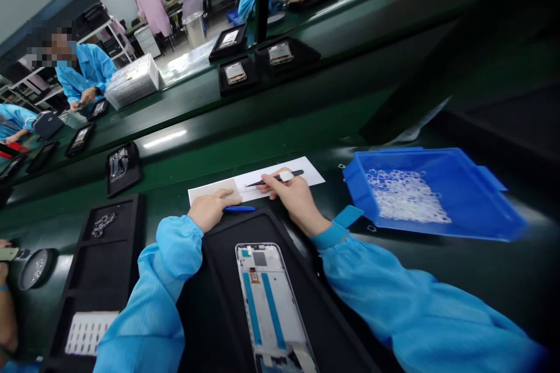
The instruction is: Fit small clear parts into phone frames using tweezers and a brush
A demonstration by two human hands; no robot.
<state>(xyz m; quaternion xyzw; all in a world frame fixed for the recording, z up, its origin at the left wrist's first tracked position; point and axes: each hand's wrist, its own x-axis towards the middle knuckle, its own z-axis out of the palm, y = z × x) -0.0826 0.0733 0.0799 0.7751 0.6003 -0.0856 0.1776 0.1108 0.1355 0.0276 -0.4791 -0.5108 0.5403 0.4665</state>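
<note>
My right hand (293,192) pinches dark tweezers (266,180), their tips down at a white sheet (306,172). A small white piece, perhaps a wrap, sits near a fingertip. At the sheet's beige left part (219,188), my left hand (209,210) presses with its index finger stretched out. From its curled fingers a thin blue stick (240,208) pokes out to the right. Closer to me, a silvery phone frame (269,303) with two blue strips lies on a black tray (227,280). Whatever the tweezer tips touch is too small to make out.
A blue bin (472,210) of small clear rings stands right. Left are a compartment tray (94,268) with small dark parts and a white perforated sheet (90,332), a round dish (37,268) and another person's hand (3,253). Trays with devices (236,73) line the raised ledge behind.
</note>
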